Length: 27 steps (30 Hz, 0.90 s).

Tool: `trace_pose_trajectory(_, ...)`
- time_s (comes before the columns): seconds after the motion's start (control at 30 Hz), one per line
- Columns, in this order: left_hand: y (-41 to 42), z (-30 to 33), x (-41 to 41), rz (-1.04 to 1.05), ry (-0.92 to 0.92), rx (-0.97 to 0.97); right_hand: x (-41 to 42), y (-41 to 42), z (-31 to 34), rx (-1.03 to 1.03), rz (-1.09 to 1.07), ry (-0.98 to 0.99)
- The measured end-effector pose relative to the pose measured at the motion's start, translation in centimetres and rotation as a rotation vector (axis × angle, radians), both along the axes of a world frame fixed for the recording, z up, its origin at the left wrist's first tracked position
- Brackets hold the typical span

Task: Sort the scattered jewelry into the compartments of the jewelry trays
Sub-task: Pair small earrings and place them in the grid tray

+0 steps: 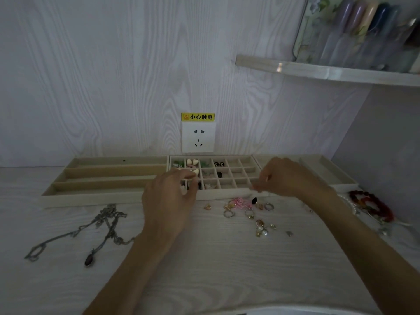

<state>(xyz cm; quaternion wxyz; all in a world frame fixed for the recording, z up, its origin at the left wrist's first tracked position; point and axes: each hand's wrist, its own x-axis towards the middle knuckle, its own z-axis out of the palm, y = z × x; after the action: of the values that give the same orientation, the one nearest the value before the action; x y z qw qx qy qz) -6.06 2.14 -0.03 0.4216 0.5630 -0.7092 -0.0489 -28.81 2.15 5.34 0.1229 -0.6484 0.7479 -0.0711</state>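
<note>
Two bare forearms entered from the lower edge and reached across a pale wood-grain tabletop [204, 258] set against a wall of the same whitish grain, which bore a white power socket [198, 137] under a yellow warning label [198, 116]; a light shelf [327, 70] with blurred coloured bottles occupied the upper right. Three beige jewelry trays stood end to end along the wall, their long axes running left to right: a long-slotted tray [109, 178] at left, a small-celled grid tray [229, 176] at centre, and a third tray [327, 171] at right, partly hidden by the right arm. The left hand [169, 198] hovered over the grid tray's left cells with fingers curled, apparently pinching a small pale item that was too small to identify. The right hand [284, 177] was curled over the tray's front right edge, fingertips pinched together; whether it held anything could not be told. Several cells contained cream heart-shaped pieces [192, 162], green pieces and dark pieces. Loose on the table lay a tangled silver chain necklace with a dark oval pendant [100, 226], a scatter of gold and silver rings and earrings [250, 212] beside a pink item [241, 202], and red beaded bracelets [372, 205] near the right edge.
</note>
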Motion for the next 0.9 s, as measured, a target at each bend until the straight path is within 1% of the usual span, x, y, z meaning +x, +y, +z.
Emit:
trace_pose_trajectory(0.1, 1.5, 0.9, -2.3, -0.070, -0.004, 0.110, 0.4, 1.3, -1.3, -0.078, -0.052, 0.102)
trace_pose_trajectory(0.2, 2.5, 1.0, -3.9, -0.204, -0.011, 0.231, 0.9, 1.5, -2.9, -0.171, -0.091, 0.183)
trace_pose_trajectory(0.3, 2.8, 0.2, -4.4, -0.285, -0.041, 0.315, 0.8, 1.5, -4.0, -0.204, -0.078, 0.160)
trace_pose_trajectory(0.37, 2.8, -0.2, -4.3, -0.320, -0.023, 0.355, 0.6, 1.8, -3.5, -0.197, -0.046, 0.073)
trace_pose_trajectory(0.4, 2.6, -0.4, -4.2, -0.342, 0.021, 0.386, 0.4, 2.1, -3.0, -0.202, -0.019, -0.016)
trace_pose_trajectory(0.5, 2.4, -0.3, -4.3, -0.426, 0.231, 0.494, 0.8, 3.0, -1.5, -0.218, 0.110, -0.353)
trace_pose_trajectory(0.53, 2.5, -0.1, -4.4, -0.458, 0.301, 0.521, 1.2, 3.3, -1.2, -0.212, 0.150, -0.424)
trace_pose_trajectory(0.6, 2.6, 0.3, -4.8, -0.502, 0.386, 0.512, 2.0, 3.7, -1.1, -0.220, 0.199, -0.473)
trace_pose_trajectory(0.67, 2.7, 0.3, -5.0, -0.507, 0.438, 0.465, 2.4, 3.8, -1.3, -0.255, 0.214, -0.495)
trace_pose_trajectory(0.73, 2.5, 0.1, -4.8, -0.481, 0.442, 0.408, 2.5, 3.9, -1.5, -0.283, 0.218, -0.534)
trace_pose_trajectory(0.9, 1.7, -0.3, -4.6, -0.409, 0.253, 0.346, 2.5, 3.6, -2.1, -0.363, 0.192, -0.692)
